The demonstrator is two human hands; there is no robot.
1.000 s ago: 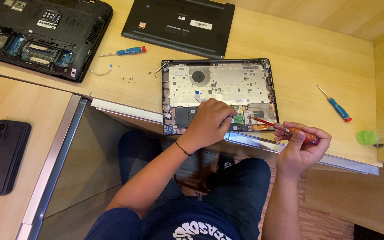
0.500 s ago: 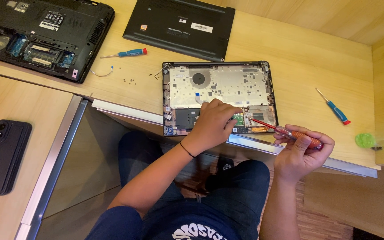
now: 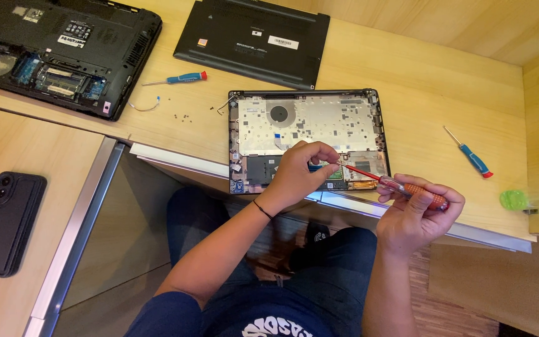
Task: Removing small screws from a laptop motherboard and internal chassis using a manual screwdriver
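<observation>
two hands (image 3: pixel 297 175) over wooden desk (image 3: pixel 419 81); right grip clasps red screwdriver (image 3: pixel 400 186), left pinches opened laptop (image 3: pixel 307 134).

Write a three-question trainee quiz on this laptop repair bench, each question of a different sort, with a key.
1. True or false: the right hand holds a red-handled screwdriver whose tip points into the opened laptop.
2. Which lies on the desk to the right of the opened laptop?
A. a black phone
B. a blue-handled screwdriver
C. a detached black cover
3. Fill in: the left hand rests over the laptop's ____ edge, the one nearest the person.

Key
1. True
2. B; the black phone lies far left, the detached black cover behind the laptop.
3. Front
</observation>
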